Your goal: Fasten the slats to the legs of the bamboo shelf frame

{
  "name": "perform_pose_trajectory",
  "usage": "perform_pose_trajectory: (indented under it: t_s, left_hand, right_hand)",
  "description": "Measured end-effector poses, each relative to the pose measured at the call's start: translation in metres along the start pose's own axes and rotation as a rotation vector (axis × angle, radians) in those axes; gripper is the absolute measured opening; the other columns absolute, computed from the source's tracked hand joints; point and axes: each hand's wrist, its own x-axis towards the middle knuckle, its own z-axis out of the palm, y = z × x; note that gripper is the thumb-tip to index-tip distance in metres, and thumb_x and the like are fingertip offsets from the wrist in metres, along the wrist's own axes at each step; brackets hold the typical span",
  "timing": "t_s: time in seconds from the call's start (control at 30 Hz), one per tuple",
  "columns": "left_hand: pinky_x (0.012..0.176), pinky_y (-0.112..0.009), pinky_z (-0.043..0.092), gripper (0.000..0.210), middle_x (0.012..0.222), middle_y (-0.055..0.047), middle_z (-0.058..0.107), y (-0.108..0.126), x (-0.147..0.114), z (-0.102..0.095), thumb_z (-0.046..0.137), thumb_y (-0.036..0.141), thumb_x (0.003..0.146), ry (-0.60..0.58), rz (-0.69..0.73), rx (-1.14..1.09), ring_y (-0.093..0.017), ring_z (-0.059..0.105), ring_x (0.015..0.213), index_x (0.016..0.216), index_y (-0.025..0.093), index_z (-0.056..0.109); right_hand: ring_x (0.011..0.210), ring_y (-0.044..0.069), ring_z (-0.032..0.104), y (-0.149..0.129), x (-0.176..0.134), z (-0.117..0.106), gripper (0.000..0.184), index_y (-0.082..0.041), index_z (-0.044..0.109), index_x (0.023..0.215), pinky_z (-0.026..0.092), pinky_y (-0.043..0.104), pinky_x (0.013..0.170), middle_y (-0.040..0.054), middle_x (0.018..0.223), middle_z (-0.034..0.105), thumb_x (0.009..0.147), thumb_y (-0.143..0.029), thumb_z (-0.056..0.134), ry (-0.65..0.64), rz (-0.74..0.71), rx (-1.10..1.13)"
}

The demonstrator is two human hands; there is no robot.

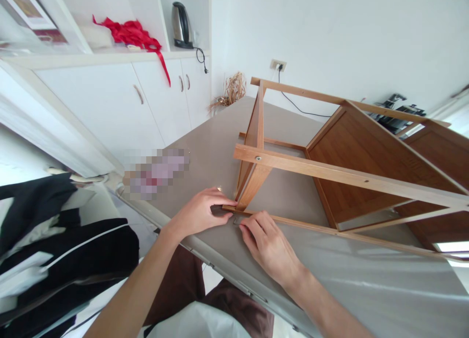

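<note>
- Desk (210, 157) runs grey beneath our work, its near edge slanting just below our hands; our left forearm crosses above that edge.
- To the right of our right hand (269, 245), a wide strip of desk shows between the lower rail (301, 224) and the near edge.
- Our wooden frame (348, 177) lies on the desk ahead and to the right, the end of its lower rail between our hands.
- Our left hand (201, 208) pinches that rail end between thumb and fingers.
- Our right hand is curled, fingertips closed on a small metal piece (236, 221) just beside the rail; our fingers cover part of it, so we cannot make out its full shape.
- A pixelated patch (159, 173) hides whatever sits on the desk to our left, and the frame runs out of view at the right.
- Behind the frame, a black appliance (397, 116) is partly blocked by the wood.
- Dried stalks (234, 89) stand at the desk's far corner; beyond, a kettle (182, 25) and red ribbon (134, 33) rest on the white cabinet (98, 103).
- Dark garments (102, 255) crowd the space left of our left arm.
</note>
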Motion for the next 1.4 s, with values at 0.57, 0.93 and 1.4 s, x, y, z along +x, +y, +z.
perform_pose_trajectory:
  t_s: [0.57, 0.93, 1.4]
  left_hand:
    - [0.083, -0.031, 0.05, 0.025, 0.092, -0.001, 0.075, 0.0013, 0.0003, -0.0003, 0.067, 0.017, 0.084, -0.011, -0.002, 0.003, -0.017, 0.062, 0.088, 0.107, 0.025, 0.074]
    - [0.081, -0.031, 0.051, 0.024, 0.091, -0.002, 0.075, 0.0018, 0.0006, -0.0015, 0.068, 0.018, 0.084, -0.007, 0.004, 0.003, -0.017, 0.063, 0.086, 0.106, 0.025, 0.074]
    - [0.083, -0.031, 0.05, 0.025, 0.093, -0.002, 0.075, 0.0018, 0.0002, -0.0001, 0.067, 0.017, 0.084, 0.002, 0.003, 0.01, -0.017, 0.063, 0.086, 0.107, 0.025, 0.074]
  right_hand:
    - [0.088, 0.02, 0.054, 0.0027, 0.0002, 0.0105, 0.013, -0.015, 0.061, 0.104, 0.052, 0.036, 0.081, 0.0079, 0.093, 0.059, 0.098, -0.013, 0.05, -0.019, 0.004, -0.01]
    - [0.091, 0.019, 0.056, 0.0014, 0.0027, 0.0066, 0.014, -0.018, 0.06, 0.108, 0.052, 0.035, 0.084, 0.0078, 0.099, 0.062, 0.099, -0.013, 0.05, 0.035, 0.025, 0.038]
    - [0.076, 0.017, 0.057, 0.0034, 0.0013, 0.0038, 0.017, -0.02, 0.063, 0.083, 0.046, 0.032, 0.072, 0.0028, 0.077, 0.062, 0.097, -0.019, 0.054, -0.012, 0.039, -0.125]
